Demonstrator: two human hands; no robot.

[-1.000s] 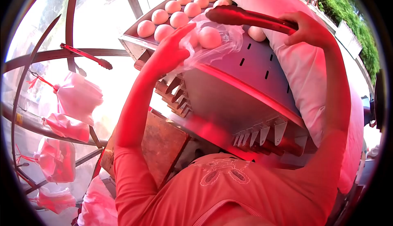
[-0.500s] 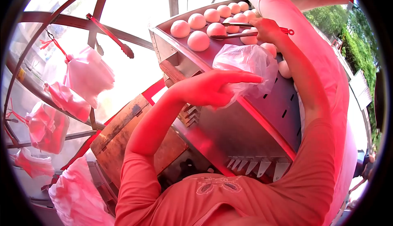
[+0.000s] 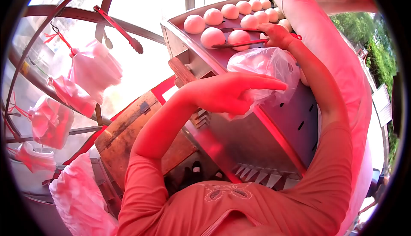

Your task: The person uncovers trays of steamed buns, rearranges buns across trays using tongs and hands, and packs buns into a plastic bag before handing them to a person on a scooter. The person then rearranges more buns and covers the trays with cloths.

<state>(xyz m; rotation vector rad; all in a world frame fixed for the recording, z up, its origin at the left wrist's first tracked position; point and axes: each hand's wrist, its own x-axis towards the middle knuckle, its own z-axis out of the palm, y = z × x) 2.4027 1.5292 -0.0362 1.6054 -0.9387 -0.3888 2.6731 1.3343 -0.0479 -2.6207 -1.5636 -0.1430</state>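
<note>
My right hand (image 3: 276, 35) is closed around metal tongs (image 3: 257, 42) with a red end, over the far part of a metal tray (image 3: 295, 112). The tong arms lie on either side of a round pale bun (image 3: 238, 39). Another bun (image 3: 212, 38) sits just left of the tips. Nearer to me, my left hand (image 3: 227, 92) holds a thin clear plastic bag (image 3: 261, 65), its fingers partly behind the film. I cannot tell what is inside the bag. Part of a bun shows between the bag and my right forearm.
Several more buns (image 3: 230, 11) stand in rows at the tray's far end. White plastic bags (image 3: 95, 71) and spare red-handled tongs (image 3: 120, 29) hang from the frame at left. A rusty metal box (image 3: 128, 137) is below my left arm. A padded pink roll (image 3: 329, 43) borders the right.
The tongs have come lower and nearer the bag, and the bun between their arms has shifted toward it. My left hand keeps the bag in nearly the same place. The view has shifted slightly.
</note>
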